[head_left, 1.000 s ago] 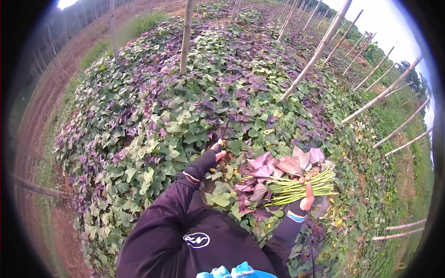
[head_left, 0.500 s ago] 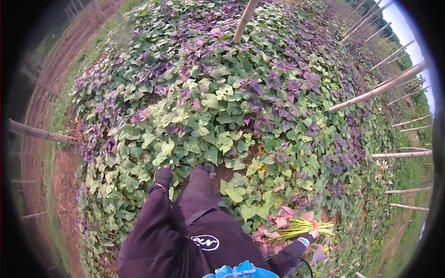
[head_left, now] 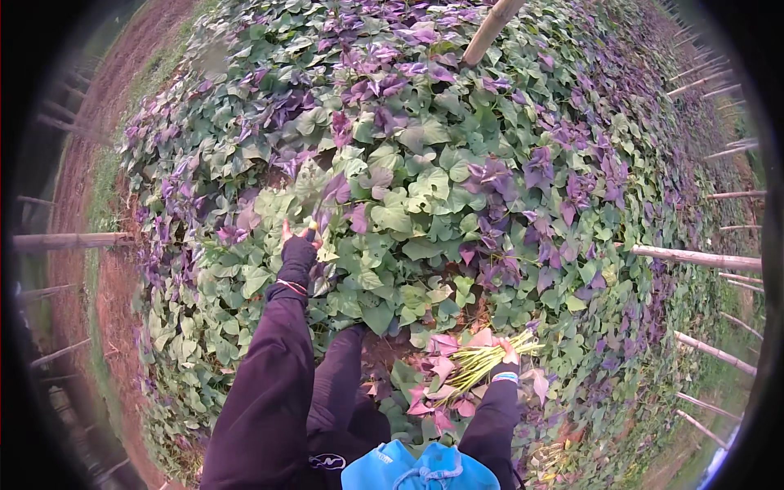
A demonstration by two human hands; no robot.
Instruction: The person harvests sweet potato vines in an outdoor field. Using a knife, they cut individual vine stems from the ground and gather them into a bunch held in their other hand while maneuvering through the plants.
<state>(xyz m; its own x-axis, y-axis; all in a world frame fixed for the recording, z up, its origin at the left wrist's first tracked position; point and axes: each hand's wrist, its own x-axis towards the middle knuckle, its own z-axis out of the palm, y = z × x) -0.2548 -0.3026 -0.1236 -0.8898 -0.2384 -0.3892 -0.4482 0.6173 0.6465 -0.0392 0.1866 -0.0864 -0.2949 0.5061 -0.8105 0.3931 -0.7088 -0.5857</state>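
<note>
Bunch of leafy stems, lower right of centre over vines, right hand with fingers clenched around its stem end, left hand farther forward among vines, fingers' hold can't be told.

Wooden post near top; reddish soil at left (grass strip alongside).

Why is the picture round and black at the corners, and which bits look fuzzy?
Head view: the wide fisheye lens leaves a dark round border; head view, left edge: thin poles look hazy; head view, lower middle: the bunch of stems in the right hand is clearer, with separate stalks showing.
</note>
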